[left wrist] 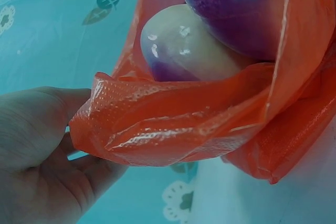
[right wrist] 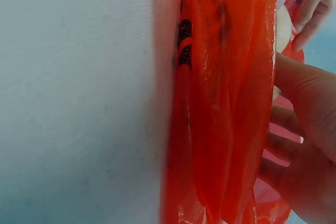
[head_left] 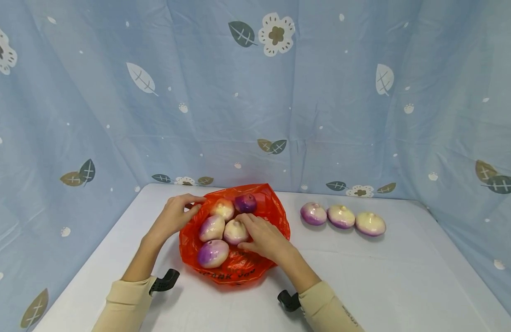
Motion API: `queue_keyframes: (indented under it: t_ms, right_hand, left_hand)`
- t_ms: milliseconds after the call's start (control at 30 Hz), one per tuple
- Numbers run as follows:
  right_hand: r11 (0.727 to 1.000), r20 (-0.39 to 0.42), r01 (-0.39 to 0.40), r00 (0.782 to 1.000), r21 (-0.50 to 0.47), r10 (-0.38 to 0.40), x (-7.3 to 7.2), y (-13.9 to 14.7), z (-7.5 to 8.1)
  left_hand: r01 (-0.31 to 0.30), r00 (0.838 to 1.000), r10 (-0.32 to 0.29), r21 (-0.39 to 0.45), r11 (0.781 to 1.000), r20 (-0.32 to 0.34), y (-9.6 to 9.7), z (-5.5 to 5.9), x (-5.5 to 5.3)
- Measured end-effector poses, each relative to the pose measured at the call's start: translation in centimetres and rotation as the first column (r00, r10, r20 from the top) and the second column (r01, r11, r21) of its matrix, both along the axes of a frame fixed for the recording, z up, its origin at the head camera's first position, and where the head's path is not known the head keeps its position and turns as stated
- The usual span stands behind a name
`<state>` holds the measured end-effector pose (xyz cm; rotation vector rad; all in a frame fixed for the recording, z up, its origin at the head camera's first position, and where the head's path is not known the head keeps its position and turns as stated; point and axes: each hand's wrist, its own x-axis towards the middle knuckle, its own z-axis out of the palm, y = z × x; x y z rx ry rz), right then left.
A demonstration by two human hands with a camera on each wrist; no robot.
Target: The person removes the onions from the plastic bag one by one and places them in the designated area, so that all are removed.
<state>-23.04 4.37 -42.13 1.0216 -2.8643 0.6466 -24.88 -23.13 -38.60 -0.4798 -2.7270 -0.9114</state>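
Observation:
A red plastic bag (head_left: 276, 216) lies spread open on the table, holding several glossy purple-and-white turnips, one of them a deep purple turnip (head_left: 245, 203). Inside it, my right hand (head_left: 263, 237) grips a pale turnip (head_left: 235, 232) between thumb and fingers. At the bag's left rim, my left hand (head_left: 174, 216) pinches the plastic; the left wrist view shows the thumb and fingers at the bag's folded edge (left wrist: 173, 124). In the right wrist view, the near side of the bag (right wrist: 226, 98) hides most of the turnips.
Three more turnips stand in a row right of the bag: a left one (head_left: 314, 214), a middle one (head_left: 341, 216) and a right one (head_left: 370, 224). They rest on a white table (head_left: 388, 281). A blue patterned curtain (head_left: 222, 101) hangs behind and at both sides.

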Motion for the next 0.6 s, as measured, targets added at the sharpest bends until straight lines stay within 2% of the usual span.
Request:
queue_keyframes:
  t_ms: [333, 600]
  right_hand:
    - [1.000, -0.011, 0.002, 1.000, -0.020, -0.002, 0.06, 0.20, -0.42]
    - [1.000, -0.008, 0.007, 1.000, -0.013, -0.007, 0.69, 0.67, -0.31]
  left_hand:
    - [0.001, 1.000, -0.001, 0.000, 1.000, 0.002, -0.04, -0.07, 0.05]
    - [0.000, 1.000, 0.000, 0.007, 1.000, 0.010, 0.08, 0.08, 0.20]
